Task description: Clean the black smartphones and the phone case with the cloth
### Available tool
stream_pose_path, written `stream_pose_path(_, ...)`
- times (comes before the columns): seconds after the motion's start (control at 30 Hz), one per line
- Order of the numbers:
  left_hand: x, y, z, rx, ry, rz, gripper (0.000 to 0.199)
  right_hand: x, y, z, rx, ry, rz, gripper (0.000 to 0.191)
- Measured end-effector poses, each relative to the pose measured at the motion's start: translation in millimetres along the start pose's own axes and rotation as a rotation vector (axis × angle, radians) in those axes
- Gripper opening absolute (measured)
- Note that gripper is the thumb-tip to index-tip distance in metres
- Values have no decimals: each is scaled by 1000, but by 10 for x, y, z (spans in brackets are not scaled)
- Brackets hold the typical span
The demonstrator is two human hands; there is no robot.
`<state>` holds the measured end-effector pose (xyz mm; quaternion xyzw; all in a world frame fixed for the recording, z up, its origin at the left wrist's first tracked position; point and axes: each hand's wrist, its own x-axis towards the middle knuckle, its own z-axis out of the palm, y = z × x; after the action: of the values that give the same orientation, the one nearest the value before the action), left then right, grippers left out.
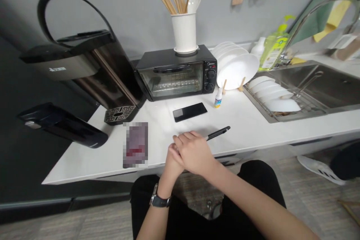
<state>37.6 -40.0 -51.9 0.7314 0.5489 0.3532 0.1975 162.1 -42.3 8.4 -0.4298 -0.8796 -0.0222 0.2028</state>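
From where I stand, the person sits at the white, stone-look worktop (239, 120) with the two hands brought together near its front edge. The right hand (195, 153) lies over the left hand (172, 158), its fingers pressed close together and curled across the other; the left fingers are mostly covered, so I cannot tell how they are set. A slim black pen with a silvery section (218, 133) shows beyond the right hand, slanting up and away to the right, its near end hidden there. Whether either hand grips it, I cannot tell.

The pen should be light and stiff, smooth enough to roll or slip a little, yet hardly fragile. I'd pinch it around the middle of its black barrel, between thumb and forefinger.

Farther back on the worktop lies a flat, black, glossy smartphone (190, 112), likely slick and breakable, best lifted by its long edges. Just beyond its right end stands a small white plastic bottle with a blue-and-yellow label (218, 99), probably light and easiest taken around its body.
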Motion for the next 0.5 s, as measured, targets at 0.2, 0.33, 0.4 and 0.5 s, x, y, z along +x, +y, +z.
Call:
stream_pose_path(0.2,45,81,-4,-176,-97,5,23,-262,891,-264,-105,-57,254,39)
stream_pose_path(0.33,46,123,23,-232,-70,3,25,-268,913,-271,-137,-14,294,42)
stream_pose_path(0.4,43,87,18,-175,-42,40,22,-186,597,-158,-98,-2,213,42)
stream_pose_path(0.5,43,15,-12,-95,-27,71,25,-76,181,-32,-9,-27,61,40)
